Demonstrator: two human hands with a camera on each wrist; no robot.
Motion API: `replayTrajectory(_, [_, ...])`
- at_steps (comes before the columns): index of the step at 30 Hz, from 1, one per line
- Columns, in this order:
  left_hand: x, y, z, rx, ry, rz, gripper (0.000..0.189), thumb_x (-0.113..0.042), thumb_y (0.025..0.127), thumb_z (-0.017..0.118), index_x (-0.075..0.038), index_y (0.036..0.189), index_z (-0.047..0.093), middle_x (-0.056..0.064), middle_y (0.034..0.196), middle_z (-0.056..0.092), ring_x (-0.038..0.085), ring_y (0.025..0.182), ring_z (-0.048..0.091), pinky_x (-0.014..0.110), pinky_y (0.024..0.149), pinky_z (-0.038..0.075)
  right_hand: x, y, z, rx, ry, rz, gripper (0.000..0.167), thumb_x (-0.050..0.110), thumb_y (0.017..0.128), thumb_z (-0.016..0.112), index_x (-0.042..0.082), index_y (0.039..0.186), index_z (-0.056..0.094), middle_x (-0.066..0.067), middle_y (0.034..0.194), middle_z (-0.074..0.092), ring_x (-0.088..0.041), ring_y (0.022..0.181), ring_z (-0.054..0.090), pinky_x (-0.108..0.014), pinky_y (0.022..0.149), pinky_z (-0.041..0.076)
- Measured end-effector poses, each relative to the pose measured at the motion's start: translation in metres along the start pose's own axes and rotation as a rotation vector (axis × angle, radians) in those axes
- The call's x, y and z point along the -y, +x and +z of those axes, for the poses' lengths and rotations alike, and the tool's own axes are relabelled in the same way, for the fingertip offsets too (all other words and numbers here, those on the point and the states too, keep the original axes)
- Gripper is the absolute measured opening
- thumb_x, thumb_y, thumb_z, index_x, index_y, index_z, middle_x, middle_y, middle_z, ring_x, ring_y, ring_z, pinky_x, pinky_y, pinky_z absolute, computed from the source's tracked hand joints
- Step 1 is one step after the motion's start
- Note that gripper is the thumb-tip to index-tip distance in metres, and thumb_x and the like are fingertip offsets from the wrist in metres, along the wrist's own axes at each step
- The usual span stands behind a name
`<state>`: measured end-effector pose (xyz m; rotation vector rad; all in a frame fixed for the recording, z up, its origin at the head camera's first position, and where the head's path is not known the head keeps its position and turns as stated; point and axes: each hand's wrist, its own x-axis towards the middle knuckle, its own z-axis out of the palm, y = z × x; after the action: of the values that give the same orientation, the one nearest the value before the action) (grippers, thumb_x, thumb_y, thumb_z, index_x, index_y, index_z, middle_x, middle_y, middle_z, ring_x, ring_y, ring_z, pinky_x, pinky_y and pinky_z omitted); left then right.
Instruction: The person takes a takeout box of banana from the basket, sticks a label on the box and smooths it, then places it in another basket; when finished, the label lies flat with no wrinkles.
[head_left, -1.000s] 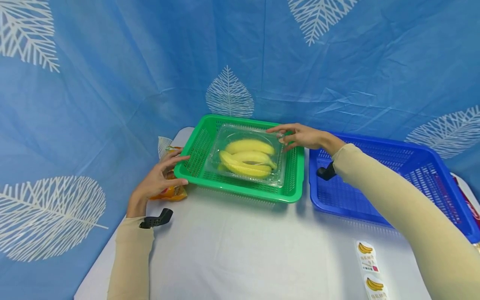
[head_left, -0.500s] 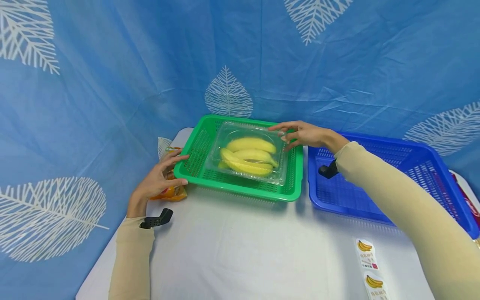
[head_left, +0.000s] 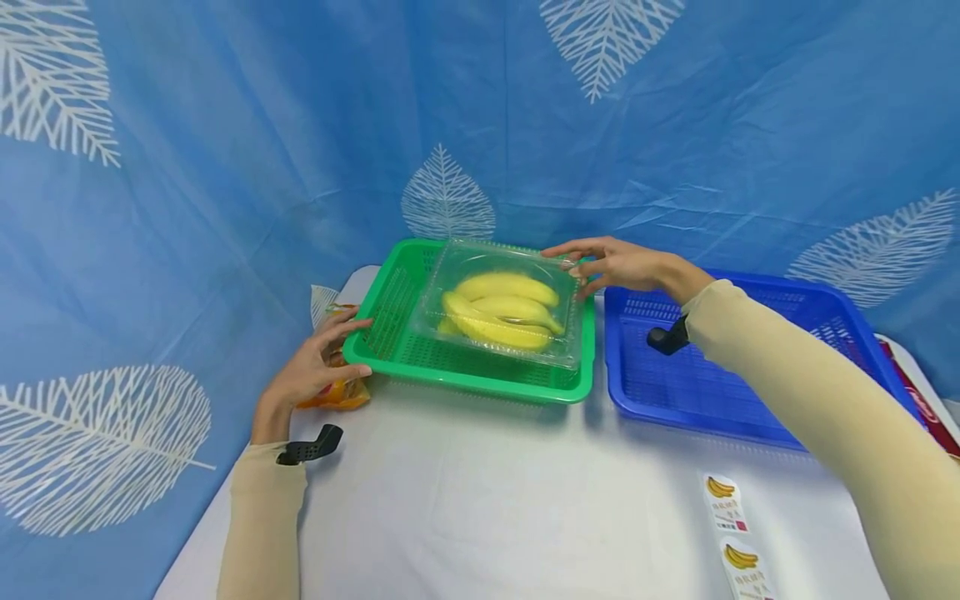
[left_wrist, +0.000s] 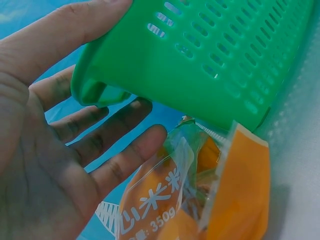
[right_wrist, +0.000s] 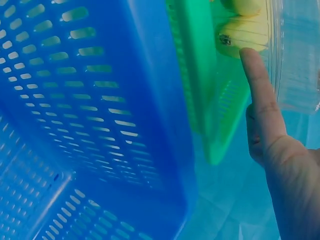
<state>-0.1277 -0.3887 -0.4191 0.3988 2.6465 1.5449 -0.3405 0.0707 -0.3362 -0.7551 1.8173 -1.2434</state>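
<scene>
A clear plastic clamshell box [head_left: 431, 312] of bananas [head_left: 498, 333] sits slightly tilted over the green basket [head_left: 480, 382], its right side raised. My right hand [head_left: 626, 265] grips the box by its right edge; in the right wrist view the thumb [right_wrist: 260, 85] presses the box's side, and the other fingers are mostly hidden. At the basket's left end, my left hand [head_left: 307, 371] touches the rim with extended fingers. The left wrist view has the thumb [left_wrist: 70, 30] on the rim and loosely straight fingers [left_wrist: 115, 120] beneath it.
A blue basket [head_left: 701, 387] stands just right of the green one. An orange food bag [left_wrist: 240, 185] lies below the left hand. Banana stickers [head_left: 726, 504] are on the white table [head_left: 525, 492] at front right. A blue leaf-print curtain [head_left: 315, 100] hangs behind.
My right hand has raised the box of bananas a little, tipping its right side up and shifting it toward the back right of the green basket. The left hand stays at the rim.
</scene>
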Motion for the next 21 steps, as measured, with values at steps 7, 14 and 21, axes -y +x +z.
replayTrajectory(7, [0.001,-0.005,-0.001,0.004,0.009,-0.01,0.069,-0.009,0.088,0.073,-0.009,0.15,0.041,0.014,0.163,0.009,0.042,0.147,0.019,0.005,0.096,0.038,0.005,-0.01,0.004,0.036,0.016,0.009,0.051,0.011,0.102,0.051,0.015,0.152,0.038,-0.016,0.149,0.024,-0.034,0.132,0.035,-0.05,0.096,0.053])
replayTrajectory(14, [-0.004,-0.002,0.0,-0.007,0.011,0.005,0.069,-0.009,0.088,0.073,-0.008,0.149,0.042,0.014,0.163,0.01,0.043,0.146,0.022,0.008,0.091,0.041,0.011,-0.031,0.003,0.027,-0.04,-0.024,0.051,0.014,0.103,0.05,0.017,0.152,0.038,-0.015,0.147,0.027,-0.032,0.138,0.031,-0.049,0.097,0.052])
replayTrajectory(21, [-0.004,-0.002,0.0,-0.009,0.024,0.022,0.066,-0.006,0.088,0.072,-0.006,0.148,0.043,0.013,0.163,0.012,0.037,0.142,0.03,0.026,0.065,0.037,0.016,-0.061,0.006,0.013,-0.058,-0.038,0.051,0.015,0.103,0.049,0.016,0.152,0.037,-0.017,0.149,0.028,-0.034,0.134,0.035,-0.05,0.096,0.053])
